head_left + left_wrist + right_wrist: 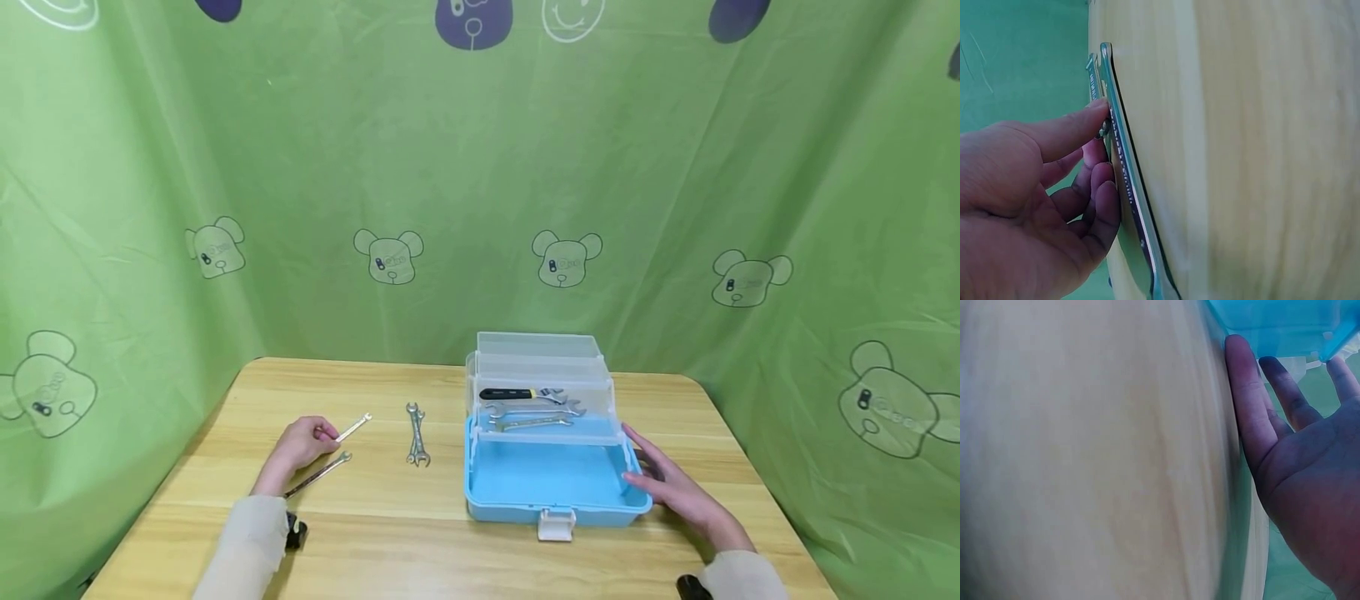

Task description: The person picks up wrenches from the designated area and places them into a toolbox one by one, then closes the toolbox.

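At the table's left side my left hand (303, 442) pinches a small open-end wrench (354, 427) between thumb and fingers, its free end pointing away to the right. Just below that hand lies another open-end wrench (321, 473); in the left wrist view this second wrench (1127, 165) runs close alongside the fingertips. Two wrenches (416, 435) lie crossed between the hand and a light-blue toolbox (510, 513). With fingers fairly straight, my right hand (678, 492) touches the toolbox's right side, the thumb at its rim.
Raised clear trays (540, 364) stand at the back of the toolbox. They hold an adjustable wrench (510, 394) with a black handle and two silver wrenches (534, 423). A white latch (556, 525) hangs at the front. Green curtain (465, 167) surrounds the wooden table (405, 550).
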Demonstrator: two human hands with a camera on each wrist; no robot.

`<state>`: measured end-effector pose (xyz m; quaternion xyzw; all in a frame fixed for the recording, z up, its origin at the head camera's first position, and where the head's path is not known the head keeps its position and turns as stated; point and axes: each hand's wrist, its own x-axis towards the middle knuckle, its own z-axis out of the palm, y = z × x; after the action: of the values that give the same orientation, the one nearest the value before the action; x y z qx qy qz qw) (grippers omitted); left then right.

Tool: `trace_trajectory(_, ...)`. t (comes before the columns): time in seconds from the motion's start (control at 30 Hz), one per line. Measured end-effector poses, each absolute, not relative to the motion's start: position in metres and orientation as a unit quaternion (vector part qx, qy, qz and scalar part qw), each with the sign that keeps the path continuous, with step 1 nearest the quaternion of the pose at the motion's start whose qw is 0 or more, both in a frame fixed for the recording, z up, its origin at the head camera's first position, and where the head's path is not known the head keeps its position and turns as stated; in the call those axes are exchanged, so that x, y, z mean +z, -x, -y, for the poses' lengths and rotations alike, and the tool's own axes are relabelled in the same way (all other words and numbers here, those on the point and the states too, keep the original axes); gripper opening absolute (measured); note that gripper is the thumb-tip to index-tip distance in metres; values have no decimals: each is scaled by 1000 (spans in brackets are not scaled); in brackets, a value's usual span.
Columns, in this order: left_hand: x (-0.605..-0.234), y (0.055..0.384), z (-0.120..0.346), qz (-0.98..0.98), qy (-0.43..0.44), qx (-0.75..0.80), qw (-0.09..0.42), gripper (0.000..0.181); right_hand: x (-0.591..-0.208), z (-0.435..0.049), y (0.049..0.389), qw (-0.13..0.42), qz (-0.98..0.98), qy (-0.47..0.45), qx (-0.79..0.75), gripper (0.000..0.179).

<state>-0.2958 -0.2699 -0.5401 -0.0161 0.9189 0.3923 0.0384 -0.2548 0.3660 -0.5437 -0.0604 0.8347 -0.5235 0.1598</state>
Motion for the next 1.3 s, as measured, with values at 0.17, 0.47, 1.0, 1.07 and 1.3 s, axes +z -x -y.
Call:
trace_trajectory(0.17, -539, 296, 268, -923, 16, 380, 50, 7, -543, -366, 254, 164, -833, 54, -526, 85)
trace_trajectory(0.47, -542, 295, 266, -937, 13, 347, 42, 10, -546, -367, 255, 163, -832, 59, -527, 84)
trace_trajectory(1.0, -538, 294, 255, -889, 13, 457, -8, 12, -545, -367, 255, 162, -835, 61, -523, 85)
trace_trajectory(1.07, -536, 295, 252, -870, 26, 492, -4, 13, -545, -367, 255, 163, -834, 60, -523, 85)
trace_trajectory(1.3, -528, 295, 240, -803, 41, 594, 20, 20, -546, -368, 255, 163, -833, 58, -526, 85)
